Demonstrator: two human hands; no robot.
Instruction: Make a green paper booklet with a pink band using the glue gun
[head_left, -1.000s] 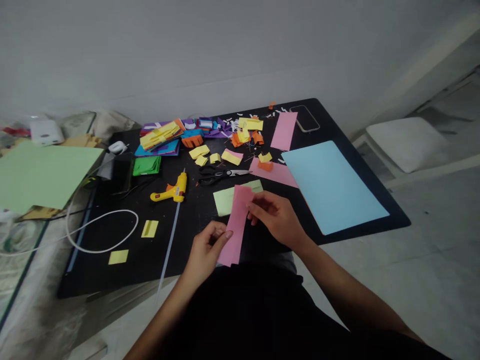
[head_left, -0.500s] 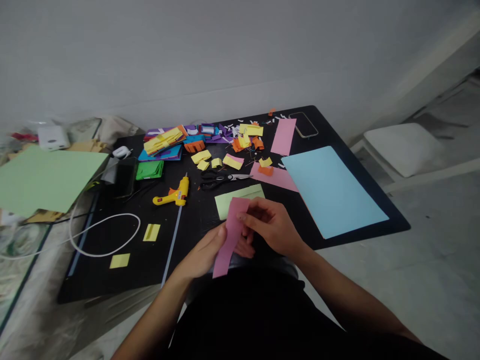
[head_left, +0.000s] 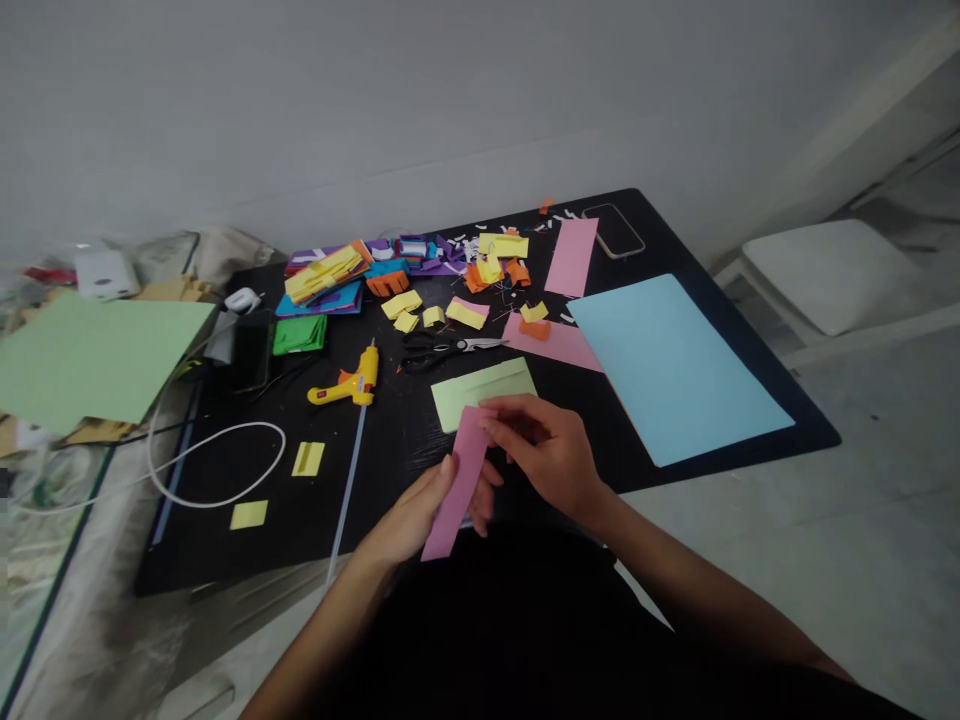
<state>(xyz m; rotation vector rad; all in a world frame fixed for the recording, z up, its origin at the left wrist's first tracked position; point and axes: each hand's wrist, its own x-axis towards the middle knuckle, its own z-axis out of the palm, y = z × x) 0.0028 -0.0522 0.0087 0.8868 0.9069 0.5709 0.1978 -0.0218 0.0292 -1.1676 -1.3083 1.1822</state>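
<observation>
Black tabletop (head_left: 397, 420) fills the centre of the frame; at lower centre, the left hand (head_left: 420, 505) grips a slanting pink strip (head_left: 459, 485) while the right hand (head_left: 551, 450) pinches its upper end.

A black table (head_left: 420, 433) carries scissors (head_left: 450, 346), a yellow glue gun (head_left: 352, 381), blue paper (head_left: 679, 370) and colourful paper scraps (head_left: 491, 268).

A white seat (head_left: 829, 272) stands near the table (head_left: 757, 350).
</observation>
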